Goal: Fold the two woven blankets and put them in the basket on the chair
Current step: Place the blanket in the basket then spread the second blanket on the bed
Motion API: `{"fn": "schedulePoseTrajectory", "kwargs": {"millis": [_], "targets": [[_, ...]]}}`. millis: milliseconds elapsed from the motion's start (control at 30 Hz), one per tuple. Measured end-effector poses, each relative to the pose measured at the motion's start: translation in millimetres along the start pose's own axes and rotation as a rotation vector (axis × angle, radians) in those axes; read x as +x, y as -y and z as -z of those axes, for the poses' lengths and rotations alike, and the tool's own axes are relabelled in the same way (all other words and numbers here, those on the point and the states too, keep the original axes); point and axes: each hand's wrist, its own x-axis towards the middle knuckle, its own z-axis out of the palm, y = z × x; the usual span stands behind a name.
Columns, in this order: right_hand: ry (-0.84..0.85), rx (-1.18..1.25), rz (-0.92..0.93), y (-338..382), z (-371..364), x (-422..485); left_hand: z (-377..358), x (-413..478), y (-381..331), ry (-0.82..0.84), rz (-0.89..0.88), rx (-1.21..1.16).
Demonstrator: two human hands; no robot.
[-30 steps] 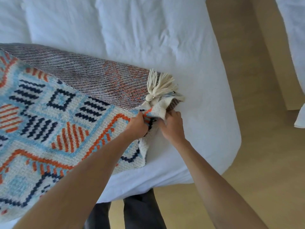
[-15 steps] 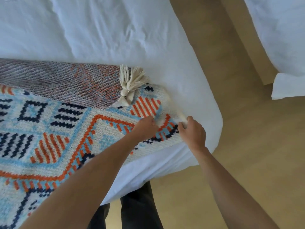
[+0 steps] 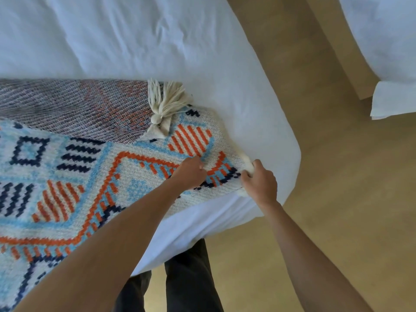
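Observation:
A woven blanket (image 3: 67, 176) with a blue, orange, navy and cream pattern lies over the near corner of the bed (image 3: 157, 41). Its greyish reverse side (image 3: 67, 104) shows along the far edge, folded over, with a cream tassel (image 3: 167, 102) at the corner. My left hand (image 3: 191, 173) rests on the patterned face with its fingers curled, near the blanket's right edge. My right hand (image 3: 260, 182) grips that right edge, closed on a cream tassel at the near corner. Neither the second blanket, the basket nor the chair is in view.
The bed's white duvet stretches away to the top left. Tan floor (image 3: 337, 199) lies to the right and below. A second white bed (image 3: 387, 41) fills the top right corner. My dark trouser legs (image 3: 191, 278) stand against the bed's near edge.
The bunched corner I held in both hands has been pulled out to the right and laid flat. My hands have moved apart, the right one to the blanket's edge.

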Motion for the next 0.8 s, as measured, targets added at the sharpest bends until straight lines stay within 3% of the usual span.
{"fn": "schedulePoseTrajectory", "kwargs": {"millis": [233, 400, 567, 700, 800], "targets": [[0.076, 0.36, -0.06, -6, 2, 1, 1, 2, -5, -0.009, -0.003, 0.023], [0.093, -0.077, -0.094, -18, 6, -3, 3, -1, 0, 0.001, -0.006, 0.018], [0.144, -0.311, -0.131, -19, 2, -7, 10, -3, 2, -0.022, -0.01, 0.046], [0.028, -0.346, -0.04, 10, -5, 1, 23, -4, 3, -0.094, -0.023, 0.065], [0.002, -0.264, 0.077, 47, -13, 16, 42, -4, 9, -0.247, -0.017, 0.086]]}}
